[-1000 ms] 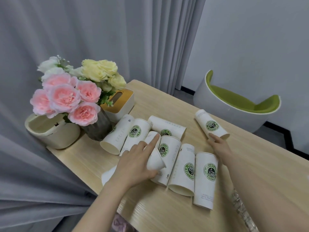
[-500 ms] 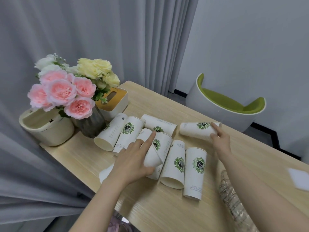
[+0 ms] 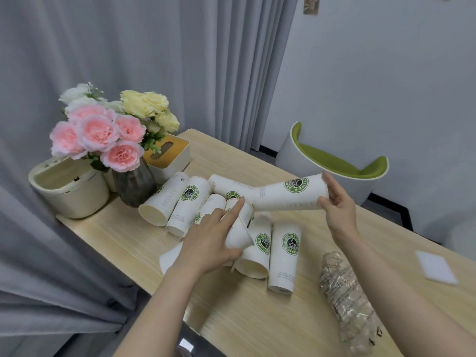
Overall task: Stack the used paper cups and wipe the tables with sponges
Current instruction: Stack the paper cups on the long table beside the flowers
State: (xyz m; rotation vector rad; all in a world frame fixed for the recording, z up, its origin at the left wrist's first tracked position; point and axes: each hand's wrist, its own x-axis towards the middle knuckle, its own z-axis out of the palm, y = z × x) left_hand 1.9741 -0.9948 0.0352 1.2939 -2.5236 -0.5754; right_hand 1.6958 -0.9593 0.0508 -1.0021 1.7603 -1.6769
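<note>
Two hands, right hand [image 3: 337, 210] holding raised cup [image 3: 288, 193], left hand [image 3: 211, 240] seemingly gripping another.

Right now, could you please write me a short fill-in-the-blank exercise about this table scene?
1. The right hand holds a paper cup by its ____ end.
2. The left hand grips a ____ cup.
3. The vase holds pink, white and ____ flowers.
4. The chair has a ____ seat.

Missing words: open; crumpled; yellow; green
</note>
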